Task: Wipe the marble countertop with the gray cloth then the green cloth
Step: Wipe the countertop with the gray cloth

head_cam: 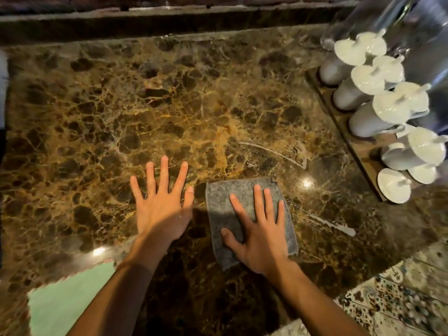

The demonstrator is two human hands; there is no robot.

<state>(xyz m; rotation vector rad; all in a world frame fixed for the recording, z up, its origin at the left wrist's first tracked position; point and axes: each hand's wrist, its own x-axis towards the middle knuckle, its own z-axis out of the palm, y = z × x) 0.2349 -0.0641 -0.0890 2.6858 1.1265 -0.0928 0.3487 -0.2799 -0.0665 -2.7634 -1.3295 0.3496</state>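
A brown marble countertop (169, 105) fills the view. The gray cloth (223, 207) lies flat on it near the front, a little right of centre. My right hand (259, 229) presses flat on the cloth with fingers spread, covering its lower right part. My left hand (161, 202) rests palm down on bare marble just left of the cloth, fingers spread and holding nothing. The green cloth (63, 301) lies flat at the front left corner, partly under my left forearm. Wet streaks (274, 154) mark the marble beyond and right of the gray cloth.
A wooden rack (351, 141) with several white lidded cups (390, 110) stands along the right side. Clear glass vessels (378, 18) rise at the back right. A raised dark ledge (145, 23) borders the back. Patterned floor tiles (400, 299) show past the front right edge.
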